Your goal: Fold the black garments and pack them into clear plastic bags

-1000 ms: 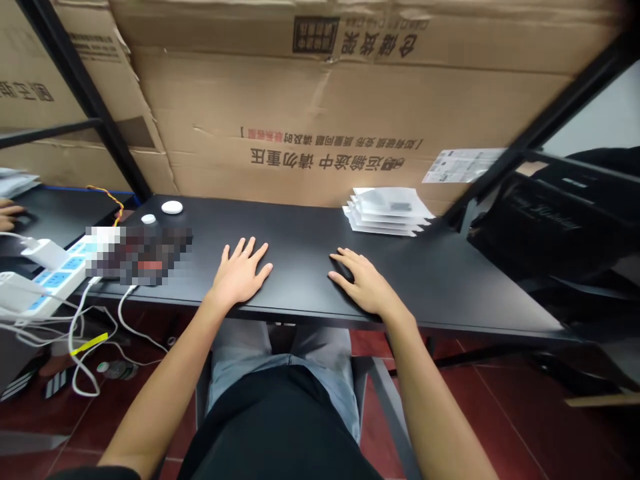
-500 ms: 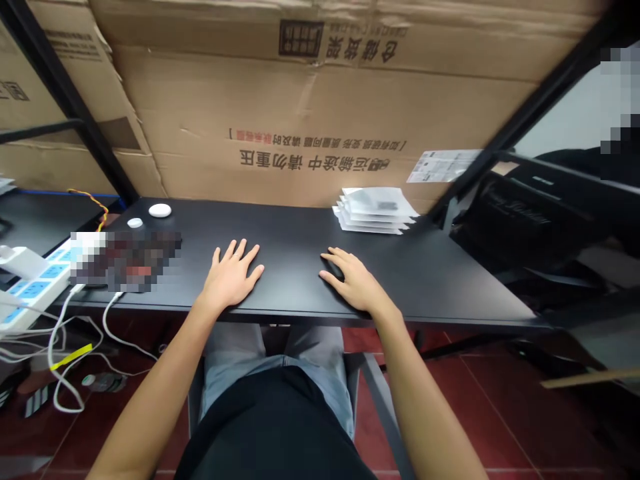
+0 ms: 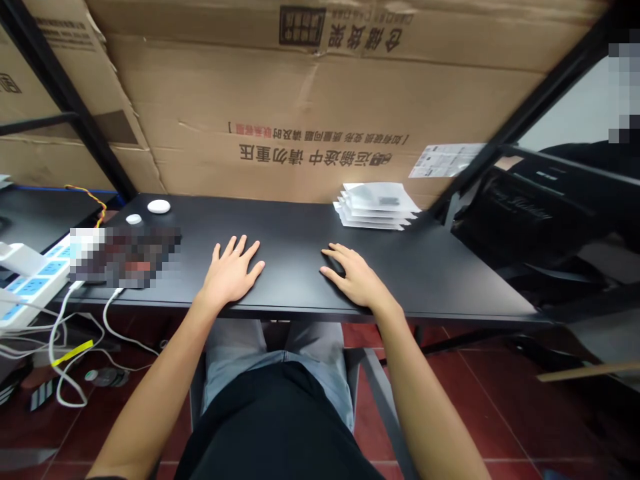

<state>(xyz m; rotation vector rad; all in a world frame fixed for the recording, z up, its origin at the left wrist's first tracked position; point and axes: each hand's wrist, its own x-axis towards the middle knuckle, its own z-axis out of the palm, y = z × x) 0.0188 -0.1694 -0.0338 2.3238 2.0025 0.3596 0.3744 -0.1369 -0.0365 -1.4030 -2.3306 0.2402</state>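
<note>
My left hand (image 3: pixel 231 272) lies on the black tabletop (image 3: pixel 290 230) with its fingers spread and nothing in it. To its left is a blurred-out area with white cables running from it. My right hand (image 3: pixel 354 275) rests on the same surface, fingers apart and holding nothing. Beyond the right hand, close to the cardboard, sits a stack of white translucent packets (image 3: pixel 377 207); a gap separates them from the fingers. Two white rounded objects, a larger one (image 3: pixel 159 207) and a smaller one (image 3: pixel 134 219), lie at the back left of the table.
Upright cardboard (image 3: pixel 310 100) with printed text backs the table between black metal posts. A white power strip (image 3: pixel 43 280) with plugs and cables (image 3: pixel 65 360) hangs over at the left. A black bag (image 3: pixel 520 213) stands at the right. A plastic bottle (image 3: pixel 106 377) lies on the red floor.
The view has tilted down very slightly, so the cardboard print and packets sit a little higher in the picture. Both hands stay in place on the table.
</note>
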